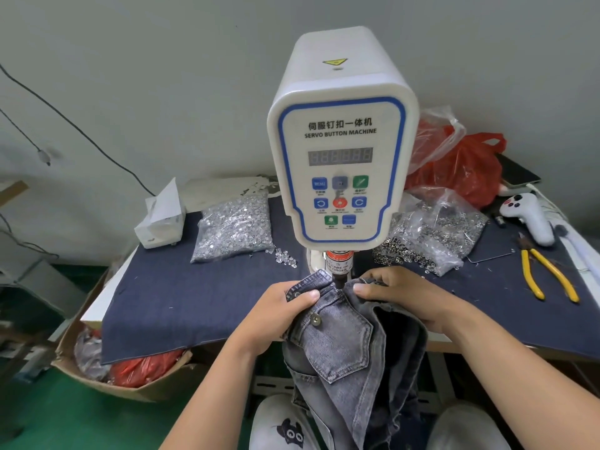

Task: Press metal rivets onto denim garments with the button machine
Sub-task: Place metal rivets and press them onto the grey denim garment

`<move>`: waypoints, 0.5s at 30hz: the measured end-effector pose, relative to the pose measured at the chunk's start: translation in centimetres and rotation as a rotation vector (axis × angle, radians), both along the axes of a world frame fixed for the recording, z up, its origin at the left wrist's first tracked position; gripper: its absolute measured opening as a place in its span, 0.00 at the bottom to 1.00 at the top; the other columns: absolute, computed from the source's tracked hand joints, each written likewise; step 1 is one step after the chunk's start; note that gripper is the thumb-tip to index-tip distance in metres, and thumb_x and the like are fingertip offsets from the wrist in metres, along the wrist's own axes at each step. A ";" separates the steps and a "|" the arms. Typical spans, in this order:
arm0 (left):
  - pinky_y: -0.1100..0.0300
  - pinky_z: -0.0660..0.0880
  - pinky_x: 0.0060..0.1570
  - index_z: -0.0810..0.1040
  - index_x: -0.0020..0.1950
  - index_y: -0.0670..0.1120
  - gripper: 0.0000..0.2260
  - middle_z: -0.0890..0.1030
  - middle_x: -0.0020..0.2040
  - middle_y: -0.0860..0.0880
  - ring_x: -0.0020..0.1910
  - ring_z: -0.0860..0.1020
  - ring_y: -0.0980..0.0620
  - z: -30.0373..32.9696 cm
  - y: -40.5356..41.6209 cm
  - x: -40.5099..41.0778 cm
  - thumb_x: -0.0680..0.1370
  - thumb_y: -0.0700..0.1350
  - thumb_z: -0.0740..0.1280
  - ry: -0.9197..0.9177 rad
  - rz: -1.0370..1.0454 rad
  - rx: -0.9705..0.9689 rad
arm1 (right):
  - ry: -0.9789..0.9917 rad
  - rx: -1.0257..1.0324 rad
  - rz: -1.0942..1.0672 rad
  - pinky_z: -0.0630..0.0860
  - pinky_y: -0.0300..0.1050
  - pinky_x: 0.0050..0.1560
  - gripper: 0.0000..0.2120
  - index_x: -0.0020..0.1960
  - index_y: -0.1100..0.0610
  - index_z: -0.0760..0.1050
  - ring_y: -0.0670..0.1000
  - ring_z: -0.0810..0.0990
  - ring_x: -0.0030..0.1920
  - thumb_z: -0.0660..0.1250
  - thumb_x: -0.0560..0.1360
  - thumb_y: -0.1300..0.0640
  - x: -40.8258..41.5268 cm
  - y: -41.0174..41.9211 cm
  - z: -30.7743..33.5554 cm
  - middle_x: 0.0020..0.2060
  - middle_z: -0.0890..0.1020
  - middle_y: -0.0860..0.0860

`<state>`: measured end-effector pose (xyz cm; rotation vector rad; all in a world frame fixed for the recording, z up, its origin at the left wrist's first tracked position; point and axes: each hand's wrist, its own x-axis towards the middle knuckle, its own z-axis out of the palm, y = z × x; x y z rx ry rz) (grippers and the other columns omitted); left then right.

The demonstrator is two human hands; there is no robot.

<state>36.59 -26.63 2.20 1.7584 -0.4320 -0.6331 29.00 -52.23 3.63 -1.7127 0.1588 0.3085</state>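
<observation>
A white servo button machine (341,151) stands at the middle of the table, its press head (339,271) pointing down. Under the head lies the top edge of a grey denim garment (350,345) with a flap pocket and one metal button (315,319). The rest hangs down toward my lap. My left hand (282,311) pinches the denim edge left of the head. On the right of the head, my right hand (399,293) grips the waistband fold. Both thumbs lie on top of the cloth.
A clear bag of silver rivets (233,227) lies left of the machine, with a few loose ones beside it. A bag of dark metal rings (431,237) lies to the right. Yellow-handled pliers (548,274), a white controller (527,216), red bags (464,167), a tissue box (162,219).
</observation>
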 end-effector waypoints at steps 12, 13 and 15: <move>0.53 0.81 0.58 0.86 0.55 0.51 0.09 0.88 0.54 0.49 0.55 0.86 0.51 0.1 0.2 0.3 0.84 0.53 0.68 -0.066 -0.084 0.040 | -0.046 -0.031 0.048 0.76 0.40 0.52 0.16 0.53 0.50 0.84 0.46 0.84 0.50 0.74 0.73 0.40 0.0 -0.8 -0.9 0.51 0.87 0.52; 0.54 0.81 0.58 0.86 0.55 0.51 0.08 0.88 0.54 0.50 0.55 0.86 0.51 0.1 0.2 0.3 0.85 0.52 0.68 -0.087 -0.088 0.052 | -0.050 -0.028 0.050 0.76 0.39 0.51 0.15 0.53 0.49 0.84 0.45 0.85 0.50 0.74 0.73 0.40 -0.1 -0.7 -1.0 0.50 0.88 0.51; 0.55 0.81 0.57 0.86 0.55 0.52 0.07 0.88 0.54 0.51 0.54 0.86 0.54 0.1 0.2 0.3 0.85 0.51 0.68 -0.125 -0.092 0.072 | -0.041 0.006 0.043 0.78 0.42 0.53 0.13 0.53 0.50 0.84 0.48 0.85 0.51 0.73 0.75 0.43 -0.2 -0.6 -1.1 0.51 0.88 0.52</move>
